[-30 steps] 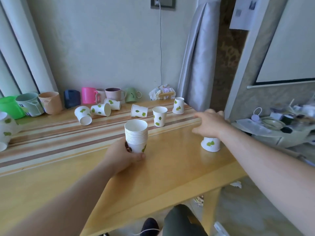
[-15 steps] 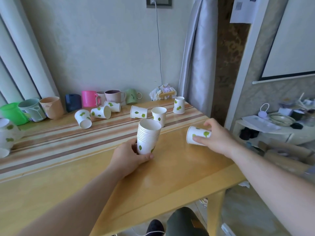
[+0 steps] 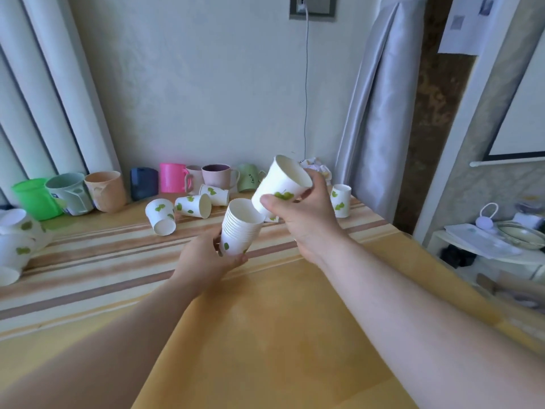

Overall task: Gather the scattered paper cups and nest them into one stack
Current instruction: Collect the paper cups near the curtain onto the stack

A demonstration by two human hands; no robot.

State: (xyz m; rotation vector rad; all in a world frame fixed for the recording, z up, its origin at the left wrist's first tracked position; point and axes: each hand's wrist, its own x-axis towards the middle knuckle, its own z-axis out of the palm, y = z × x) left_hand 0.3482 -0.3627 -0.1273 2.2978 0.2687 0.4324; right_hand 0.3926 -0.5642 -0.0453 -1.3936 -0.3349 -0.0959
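My left hand grips a nested stack of white paper cups with green leaf prints, tilted and lifted just above the table. My right hand holds a single paper cup at an angle, its base at the stack's open rim. Loose paper cups lie on their sides on the striped cloth: one, another and a third. One cup stands upside down at the right. More paper cups sit at the far left edge.
A row of plastic mugs lines the wall: green, grey-green, tan, navy, pink, mauve. The wooden table ends at right, where a cluttered low shelf stands.
My right hand lifted the single cup from the table's right side and swung it left and up to the stack's rim. My left hand raised and tilted the stack.
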